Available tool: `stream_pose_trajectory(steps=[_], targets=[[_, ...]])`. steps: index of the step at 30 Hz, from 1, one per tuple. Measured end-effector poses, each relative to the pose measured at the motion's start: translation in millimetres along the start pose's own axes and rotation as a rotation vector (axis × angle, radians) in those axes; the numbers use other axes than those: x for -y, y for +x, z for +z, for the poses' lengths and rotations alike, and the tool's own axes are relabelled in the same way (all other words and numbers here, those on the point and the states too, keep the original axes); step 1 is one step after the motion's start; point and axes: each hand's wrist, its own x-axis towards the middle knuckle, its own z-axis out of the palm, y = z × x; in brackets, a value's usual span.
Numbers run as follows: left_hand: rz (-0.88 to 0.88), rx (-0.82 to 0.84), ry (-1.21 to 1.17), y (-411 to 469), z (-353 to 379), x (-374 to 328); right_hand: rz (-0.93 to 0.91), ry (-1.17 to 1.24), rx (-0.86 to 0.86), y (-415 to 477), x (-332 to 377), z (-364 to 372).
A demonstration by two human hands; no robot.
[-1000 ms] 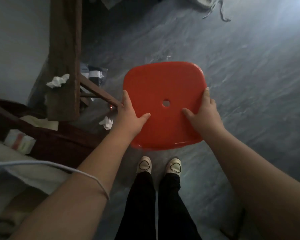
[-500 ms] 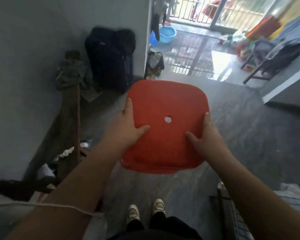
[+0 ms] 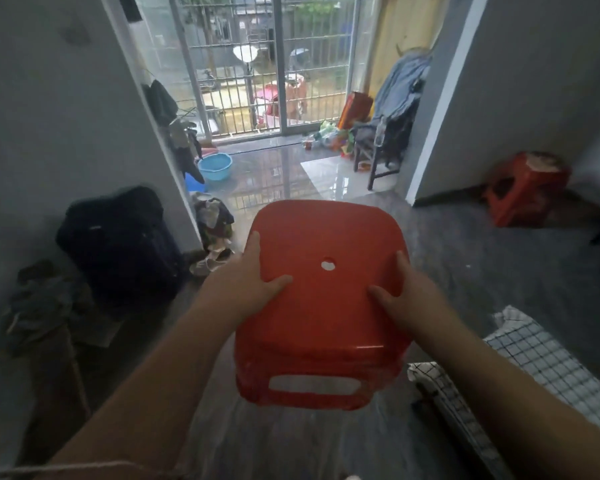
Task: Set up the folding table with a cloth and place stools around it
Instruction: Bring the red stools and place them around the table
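The red stool (image 3: 323, 323) is held up in the air in front of the person, seat facing the camera and tipped a little away, so its near side wall with a long slot shows below the seat. The left hand (image 3: 248, 284) grips the seat's left edge: the thumb lies flat on the top surface, pointing toward the small round hole in the middle, and the fingers curl round the rim and out of sight. The right hand (image 3: 404, 296) grips the right edge in the same way, thumb on top and fingers wrapped over the side. The stool touches nothing but the two hands and hangs over the grey floor (image 3: 465, 271). At the lower right, just beside the right forearm, a checked cloth (image 3: 534, 362) lies draped over something it hides. A second red stool (image 3: 523, 188) stands well apart against the right wall. To the left a dark suitcase (image 3: 118, 244) leans at the wall, with heaped clothes near it. Beyond the doorway the floor is glossy; a blue basin (image 3: 215, 166) sits there at the left, a chair (image 3: 385, 147) loaded with clothes at the right, and a barred sliding door (image 3: 257, 64) closes the far end.
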Motion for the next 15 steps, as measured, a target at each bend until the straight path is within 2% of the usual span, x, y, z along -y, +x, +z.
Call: stream_pose_trajectory(steps=[7,15], targets=[[0.114,0.101,0.019,43,16,-91,0.14,0.024,-0.102,5,-57,-51],[0.247,0.234,-0.047,59,63,-147,0.312,0.054,-0.172,-20,-109,-67]])
